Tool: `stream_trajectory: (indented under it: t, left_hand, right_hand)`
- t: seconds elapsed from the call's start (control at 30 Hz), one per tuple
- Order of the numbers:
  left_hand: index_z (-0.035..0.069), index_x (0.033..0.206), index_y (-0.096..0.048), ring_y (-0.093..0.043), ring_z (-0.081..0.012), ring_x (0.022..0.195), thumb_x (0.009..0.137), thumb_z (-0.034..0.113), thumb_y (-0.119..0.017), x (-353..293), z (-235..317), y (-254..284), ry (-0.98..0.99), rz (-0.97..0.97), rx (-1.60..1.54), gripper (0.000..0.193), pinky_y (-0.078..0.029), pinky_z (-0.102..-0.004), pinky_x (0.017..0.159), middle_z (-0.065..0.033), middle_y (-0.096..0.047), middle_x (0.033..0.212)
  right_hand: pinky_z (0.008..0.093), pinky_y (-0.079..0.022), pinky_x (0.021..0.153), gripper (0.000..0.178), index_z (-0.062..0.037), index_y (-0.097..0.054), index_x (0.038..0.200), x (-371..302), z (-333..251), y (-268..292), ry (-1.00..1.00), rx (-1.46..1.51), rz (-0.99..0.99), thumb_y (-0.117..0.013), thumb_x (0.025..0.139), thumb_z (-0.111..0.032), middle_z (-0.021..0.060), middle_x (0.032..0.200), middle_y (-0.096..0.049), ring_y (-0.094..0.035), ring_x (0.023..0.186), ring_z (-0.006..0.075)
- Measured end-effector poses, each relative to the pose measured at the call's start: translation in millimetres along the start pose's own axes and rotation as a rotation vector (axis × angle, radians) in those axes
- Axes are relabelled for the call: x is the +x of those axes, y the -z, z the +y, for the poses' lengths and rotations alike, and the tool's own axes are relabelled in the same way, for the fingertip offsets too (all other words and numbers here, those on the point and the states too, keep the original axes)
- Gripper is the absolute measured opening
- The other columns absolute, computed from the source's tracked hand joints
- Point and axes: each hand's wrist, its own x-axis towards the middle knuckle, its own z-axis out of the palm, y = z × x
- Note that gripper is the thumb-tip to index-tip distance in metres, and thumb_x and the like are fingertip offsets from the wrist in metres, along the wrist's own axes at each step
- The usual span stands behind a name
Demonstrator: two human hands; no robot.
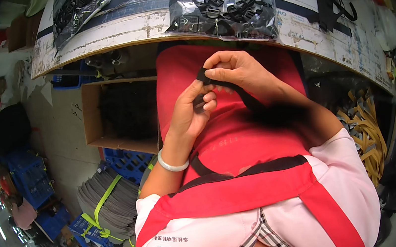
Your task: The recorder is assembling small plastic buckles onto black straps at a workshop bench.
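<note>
My left hand (190,107) and my right hand (242,70) meet above my lap, over a red apron (179,73). Between their fingertips is a black webbing strap (202,75), folded over at the top and pinched by both. From under the right hand the strap (248,98) runs down toward a dark, blurred bundle (279,115) by my right forearm. Something dark shows inside the curled left fingers, too hidden to name. A pale bangle (173,161) circles my left wrist.
A worn table (143,28) stands ahead, bearing a clear bag of black plastic buckles (222,5) and another bag (78,12). To my left are a cardboard box (92,115) with dark contents and grey bundled straps (105,195). Yellow straps (364,131) hang at my right.
</note>
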Motion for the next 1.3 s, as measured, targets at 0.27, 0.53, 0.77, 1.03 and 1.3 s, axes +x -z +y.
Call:
stream_trajectory:
  t: [0.27, 0.53, 0.77, 1.03, 1.3]
  left_hand:
    - [-0.001, 0.099, -0.065, -0.056, -0.0111, 0.061, 0.095, 0.017, -0.059, -9, -3, -4, -0.307, 0.01, 0.381, 0.019, -0.044, -0.022, 0.05, -0.0073, -0.065, 0.082]
    - [-0.004, 0.104, -0.068, -0.062, -0.0119, 0.06, 0.092, 0.01, -0.064, -6, 1, -10, -0.502, 0.094, 0.621, 0.019, -0.046, -0.0202, 0.047, -0.0094, -0.067, 0.08]
    - [-0.004, 0.106, -0.068, -0.063, -0.0106, 0.066, 0.087, -0.002, -0.064, 1, -7, -16, -0.789, 0.03, 0.923, 0.019, -0.046, -0.0191, 0.047, -0.0063, -0.063, 0.092]
    - [-0.003, 0.101, -0.065, -0.049, -0.0076, 0.046, 0.094, 0.004, -0.056, -17, 6, -4, -0.465, 0.019, 0.922, 0.013, -0.036, -0.0187, 0.04, -0.0033, -0.059, 0.076]
    - [0.002, 0.107, -0.06, -0.044, -0.0056, 0.044, 0.096, 0.018, -0.059, -127, 149, 92, -0.63, 0.416, 0.947, 0.019, -0.031, -0.0176, 0.036, -0.0024, -0.059, 0.073]
  right_hand:
    - [0.0211, -0.043, 0.056, 0.008, -0.006, -0.068, 0.093, -3, 9, -8, 0.911, -0.657, 0.07, -0.069, 0.085, -0.008, 0.0027, 0.094, -0.059, -0.058, 0.069, 0.0093]
    - [0.0197, -0.043, 0.045, 0.011, 0.0006, -0.06, 0.095, -14, 3, -10, 0.137, -0.259, 0.161, -0.065, 0.089, -0.008, -0.0002, 0.063, -0.058, -0.053, 0.052, 0.0041]
    - [0.0236, -0.05, 0.047, 0.018, 0.0037, -0.053, 0.106, -7, 14, -1, 0.217, 0.01, 0.155, -0.055, 0.094, -0.01, 0.0072, 0.079, -0.059, -0.06, 0.057, 0.0105]
    - [0.021, -0.044, 0.05, 0.019, -0.002, -0.062, 0.09, 6, 18, 25, 0.004, -0.044, -0.017, -0.061, 0.093, -0.021, 0.0005, 0.07, -0.057, -0.054, 0.056, 0.0064]
    - [0.0357, -0.051, 0.072, 0.02, -0.006, -0.064, 0.102, -55, -13, 206, 0.594, -0.97, 1.002, -0.061, 0.083, -0.003, 0.0123, 0.087, -0.063, -0.063, 0.079, 0.0278]
